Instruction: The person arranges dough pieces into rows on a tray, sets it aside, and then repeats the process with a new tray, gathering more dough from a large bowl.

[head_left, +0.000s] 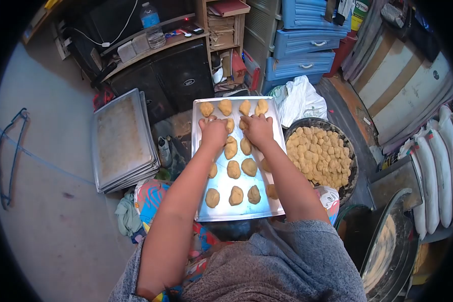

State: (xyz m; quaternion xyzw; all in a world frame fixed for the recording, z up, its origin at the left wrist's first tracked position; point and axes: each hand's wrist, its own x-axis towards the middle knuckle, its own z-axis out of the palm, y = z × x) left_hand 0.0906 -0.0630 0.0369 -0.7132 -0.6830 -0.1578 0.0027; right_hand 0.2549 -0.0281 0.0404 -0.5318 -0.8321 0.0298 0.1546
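A shiny metal baking tray lies across my lap, bearing rows of tan dough balls. My left hand, with a ring on one finger, is over the second row from the far edge, its fingers curled down on a dough ball mostly hidden beneath them. Another dough ball sits right beside that hand. In the same row, my right hand has its bent fingers closed on a dough ball that shows only at its left side. Dough balls in the far row are in front of my fingertips.
A round dark basin heaped with dough pieces stands to the right, below a white plastic bag. Stacked trays lean at the left. Behind are a black cabinet and blue drawers. Filled white bags stand far right.
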